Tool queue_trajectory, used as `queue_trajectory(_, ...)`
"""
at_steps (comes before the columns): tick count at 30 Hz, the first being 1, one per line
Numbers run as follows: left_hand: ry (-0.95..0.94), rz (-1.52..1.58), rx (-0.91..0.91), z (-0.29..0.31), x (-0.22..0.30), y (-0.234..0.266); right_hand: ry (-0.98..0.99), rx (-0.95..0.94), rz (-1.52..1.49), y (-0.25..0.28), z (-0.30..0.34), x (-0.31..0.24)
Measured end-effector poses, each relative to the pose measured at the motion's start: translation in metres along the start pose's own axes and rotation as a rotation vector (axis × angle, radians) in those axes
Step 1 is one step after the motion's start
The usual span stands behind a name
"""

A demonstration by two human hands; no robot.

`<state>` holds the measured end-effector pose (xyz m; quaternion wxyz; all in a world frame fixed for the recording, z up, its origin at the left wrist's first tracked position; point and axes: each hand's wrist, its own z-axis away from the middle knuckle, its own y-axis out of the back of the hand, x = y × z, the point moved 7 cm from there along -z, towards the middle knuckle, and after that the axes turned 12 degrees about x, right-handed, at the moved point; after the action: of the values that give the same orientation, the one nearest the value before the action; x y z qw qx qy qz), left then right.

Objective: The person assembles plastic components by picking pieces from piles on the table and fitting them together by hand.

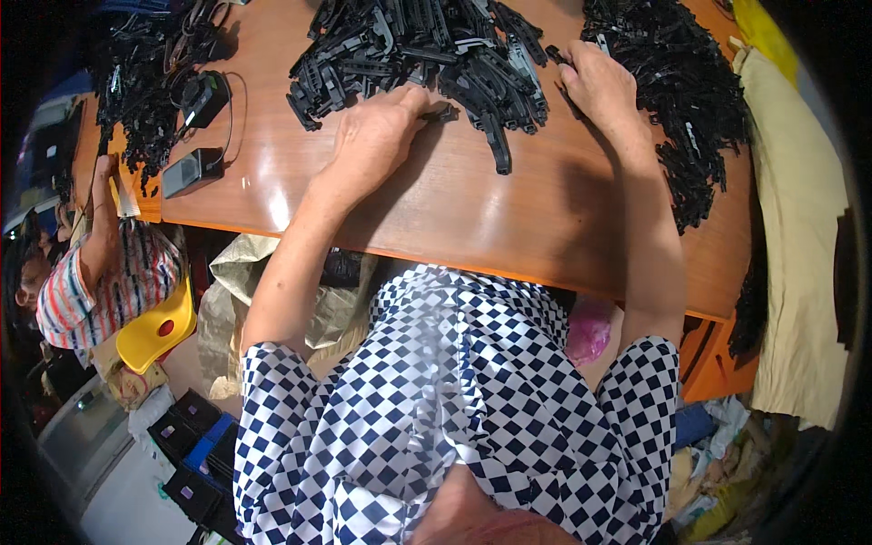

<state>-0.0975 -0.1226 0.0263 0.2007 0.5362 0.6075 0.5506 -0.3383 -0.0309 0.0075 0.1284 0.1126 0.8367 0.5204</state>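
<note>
My left hand [381,132] rests on the brown wooden table [436,209], its fingers pinched on a small black plastic part [442,113] at the near edge of a heap of long black plastic strips [427,50]. My right hand [595,86] lies between that heap and a second pile of thinner black plastic pieces [681,82] on the right; its fingertips touch a black piece at the heap's edge, and I cannot tell whether it grips it. One loose black strip [498,145] lies alone on the table between my hands.
At the table's left end sit two small black boxes with a cable [195,136] and another tangle of black parts [136,64]. A person in a striped shirt [100,272] sits at the left by a yellow stool [154,336]. Beige cloth [799,227] hangs at the right.
</note>
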Motion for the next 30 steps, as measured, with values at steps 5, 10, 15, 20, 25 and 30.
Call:
queue_trajectory(5,0.737,1.203,0.007,0.031,-0.024,-0.025,-0.522,-0.017,-0.831,0.000,0.025,0.000)
queue_trajectory(10,0.841,1.801,0.133,0.034,0.009,-0.033,-0.701,-0.159,-1.610,0.028,0.060,-0.094)
queue_trajectory(15,0.804,1.781,0.195,0.034,0.019,-0.025,-0.684,-0.128,-1.746,0.039,0.069,-0.140)
queue_trajectory(20,0.705,1.539,0.205,0.042,0.016,-0.025,-0.684,-0.166,-1.749,0.040,0.075,-0.147)
queue_trajectory(25,0.700,1.296,0.239,0.046,0.022,-0.017,-0.745,-0.095,-1.583,0.028,0.084,-0.145)
queue_trajectory(30,0.667,1.228,0.227,0.044,0.038,-0.003,-0.645,0.037,-1.437,0.024,0.092,-0.144)
